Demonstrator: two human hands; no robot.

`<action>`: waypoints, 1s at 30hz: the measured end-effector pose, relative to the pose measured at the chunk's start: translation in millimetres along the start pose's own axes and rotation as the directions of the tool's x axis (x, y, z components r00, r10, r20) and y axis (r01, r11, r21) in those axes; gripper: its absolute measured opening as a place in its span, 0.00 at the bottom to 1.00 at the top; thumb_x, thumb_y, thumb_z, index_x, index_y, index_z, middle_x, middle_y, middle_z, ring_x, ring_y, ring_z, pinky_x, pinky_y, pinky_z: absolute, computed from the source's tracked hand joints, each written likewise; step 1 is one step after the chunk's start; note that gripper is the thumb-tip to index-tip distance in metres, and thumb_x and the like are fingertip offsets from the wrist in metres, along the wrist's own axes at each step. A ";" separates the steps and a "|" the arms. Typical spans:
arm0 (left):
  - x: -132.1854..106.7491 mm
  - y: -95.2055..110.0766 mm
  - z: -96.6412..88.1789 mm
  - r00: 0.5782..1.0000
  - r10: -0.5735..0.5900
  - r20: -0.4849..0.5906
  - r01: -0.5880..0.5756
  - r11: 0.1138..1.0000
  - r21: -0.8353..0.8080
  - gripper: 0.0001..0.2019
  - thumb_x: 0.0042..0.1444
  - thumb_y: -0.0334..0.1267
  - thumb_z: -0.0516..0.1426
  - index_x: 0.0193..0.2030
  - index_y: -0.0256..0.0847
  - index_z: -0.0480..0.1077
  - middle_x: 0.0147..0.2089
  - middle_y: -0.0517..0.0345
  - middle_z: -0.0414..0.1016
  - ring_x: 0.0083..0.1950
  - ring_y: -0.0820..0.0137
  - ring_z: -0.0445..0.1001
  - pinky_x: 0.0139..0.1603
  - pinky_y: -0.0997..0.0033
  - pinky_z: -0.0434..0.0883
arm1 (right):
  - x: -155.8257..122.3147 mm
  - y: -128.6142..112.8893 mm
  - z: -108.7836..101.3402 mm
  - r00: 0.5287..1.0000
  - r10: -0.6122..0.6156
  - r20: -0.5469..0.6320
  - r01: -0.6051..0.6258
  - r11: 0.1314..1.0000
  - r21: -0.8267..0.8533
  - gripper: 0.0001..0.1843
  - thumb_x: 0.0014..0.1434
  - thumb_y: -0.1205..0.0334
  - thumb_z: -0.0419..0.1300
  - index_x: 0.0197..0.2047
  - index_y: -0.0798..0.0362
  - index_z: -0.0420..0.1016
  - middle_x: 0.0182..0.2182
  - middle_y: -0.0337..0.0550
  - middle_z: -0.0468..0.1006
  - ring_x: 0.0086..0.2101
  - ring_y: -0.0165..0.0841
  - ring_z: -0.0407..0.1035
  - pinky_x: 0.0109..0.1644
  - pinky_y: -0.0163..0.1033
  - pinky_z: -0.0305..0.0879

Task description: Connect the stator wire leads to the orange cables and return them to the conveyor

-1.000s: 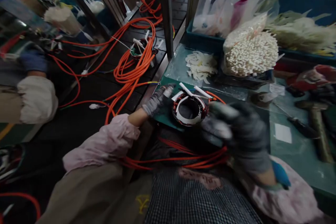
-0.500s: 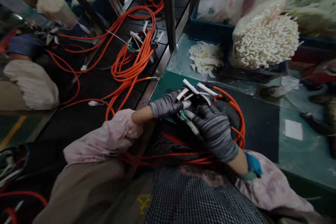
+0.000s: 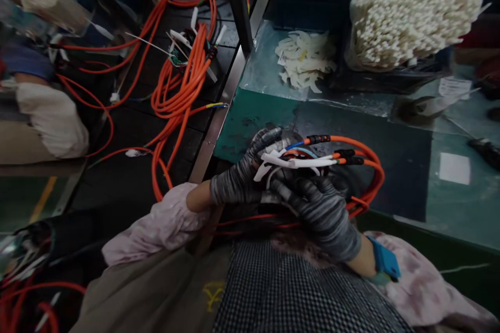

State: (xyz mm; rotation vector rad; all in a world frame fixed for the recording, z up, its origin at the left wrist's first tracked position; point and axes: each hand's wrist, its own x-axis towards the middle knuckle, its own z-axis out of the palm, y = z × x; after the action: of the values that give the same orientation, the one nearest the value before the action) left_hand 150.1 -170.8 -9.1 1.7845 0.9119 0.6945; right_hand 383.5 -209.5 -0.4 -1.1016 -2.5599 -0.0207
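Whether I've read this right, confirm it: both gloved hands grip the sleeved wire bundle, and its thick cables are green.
Not quite. The head view shows the left hand and right hand gripping the sleeved wire bundle, but its thick cables are orange, not green.

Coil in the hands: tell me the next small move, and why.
Probably steady the coil with the left hand and free the right hand to straighten the white sleeves: both hands clasp it, and the sleeves lie crossed over it.
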 end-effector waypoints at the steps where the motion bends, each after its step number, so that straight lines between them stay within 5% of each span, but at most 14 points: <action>1: 0.8 -1.1 -1.8 0.999 0.048 -0.012 -0.047 0.998 0.041 0.59 0.51 0.55 0.73 0.82 0.54 0.43 0.83 0.49 0.45 0.82 0.42 0.46 0.83 0.38 0.47 | -1.9 2.4 1.4 1.000 -0.021 -0.013 0.021 1.000 -0.010 0.24 0.66 0.72 0.60 0.58 0.38 0.82 0.53 0.39 0.84 0.50 0.42 0.69 0.51 0.48 0.63; 6: 1.1 -1.3 -7.6 0.993 0.099 0.062 -0.108 0.983 0.146 0.54 0.57 0.55 0.69 0.82 0.55 0.43 0.83 0.48 0.43 0.82 0.41 0.45 0.82 0.34 0.47 | -9.7 8.3 6.2 0.994 -0.101 -0.047 0.099 0.994 -0.034 0.24 0.66 0.73 0.59 0.57 0.38 0.82 0.49 0.40 0.85 0.49 0.42 0.69 0.52 0.49 0.61; 15: 0.8 0.7 -0.4 0.979 0.205 -0.007 -0.199 0.957 0.210 0.51 0.59 0.51 0.67 0.81 0.50 0.43 0.81 0.41 0.49 0.82 0.42 0.47 0.82 0.30 0.46 | -1.4 -6.9 -7.5 0.996 0.002 0.095 0.005 0.997 -0.075 0.23 0.63 0.68 0.63 0.59 0.40 0.81 0.55 0.45 0.83 0.51 0.46 0.69 0.50 0.51 0.64; 19: -2.9 -2.1 4.7 0.983 0.179 -0.029 -0.168 0.957 0.237 0.48 0.62 0.50 0.63 0.81 0.52 0.40 0.80 0.45 0.53 0.80 0.45 0.54 0.80 0.38 0.56 | -6.6 5.4 -10.6 0.995 -0.093 -0.021 0.093 0.996 -0.017 0.20 0.64 0.71 0.62 0.55 0.45 0.83 0.45 0.44 0.85 0.45 0.40 0.70 0.48 0.47 0.64; 23: 0.4 -2.2 17.3 0.959 0.249 -0.134 -0.195 0.926 0.324 0.47 0.62 0.49 0.61 0.81 0.48 0.40 0.79 0.42 0.53 0.81 0.44 0.50 0.82 0.36 0.48 | -25.1 28.0 -18.6 0.964 -0.175 -0.202 0.200 0.973 0.112 0.24 0.61 0.74 0.66 0.55 0.39 0.81 0.42 0.38 0.83 0.48 0.39 0.72 0.58 0.49 0.66; 26: 6.5 4.3 25.6 0.932 0.328 -0.155 -0.240 0.878 0.415 0.47 0.60 0.47 0.61 0.80 0.46 0.40 0.79 0.39 0.51 0.82 0.45 0.48 0.81 0.35 0.45 | -29.4 41.2 -18.7 0.975 0.056 -0.217 -0.031 0.993 0.117 0.34 0.61 0.68 0.69 0.66 0.31 0.72 0.50 0.40 0.82 0.60 0.49 0.69 0.66 0.59 0.63; 30: 13.7 19.4 31.6 0.925 0.360 -0.122 -0.266 0.843 0.468 0.45 0.64 0.47 0.56 0.81 0.46 0.37 0.78 0.40 0.55 0.82 0.47 0.46 0.81 0.36 0.42 | -15.5 48.4 -9.9 0.950 0.304 -0.073 -0.284 0.936 0.206 0.37 0.67 0.50 0.64 0.75 0.33 0.56 0.59 0.46 0.78 0.63 0.55 0.69 0.69 0.69 0.56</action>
State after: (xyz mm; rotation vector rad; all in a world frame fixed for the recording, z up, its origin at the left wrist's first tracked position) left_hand 187.7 -180.0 -1.6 2.3422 0.9796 0.9513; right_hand 430.7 -188.1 -2.2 -1.3555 -2.2271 0.2353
